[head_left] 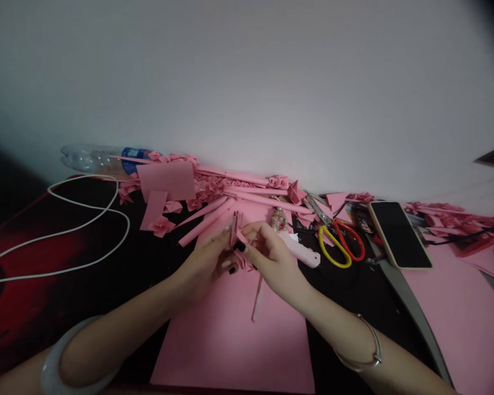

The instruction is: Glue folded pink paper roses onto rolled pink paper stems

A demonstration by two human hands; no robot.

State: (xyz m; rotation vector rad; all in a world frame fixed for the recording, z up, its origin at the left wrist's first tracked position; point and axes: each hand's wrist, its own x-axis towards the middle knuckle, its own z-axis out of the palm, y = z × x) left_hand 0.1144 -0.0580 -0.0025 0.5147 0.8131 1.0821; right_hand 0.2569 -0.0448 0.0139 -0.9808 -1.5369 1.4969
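Note:
My left hand (208, 258) and my right hand (269, 257) meet over a pink paper sheet (230, 334) on the dark desk. Both pinch a small folded pink paper piece (235, 230) between their fingertips, the fingers closed on it. A thin pink paper strip (257, 299) hangs down below my right hand. Rolled pink paper sticks (206, 219) and folded pink paper flowers (162, 225) lie just beyond the hands. A white bangle is on my left wrist, a thin silver one on my right.
Scissors with yellow and red handles (340, 244) lie right of the hands, beside a dark phone (399, 233) and a white glue gun (302, 252). A white cable (86, 219) loops at left. A plastic bottle (99, 158) lies by the wall. More pink paper (456, 312) at right.

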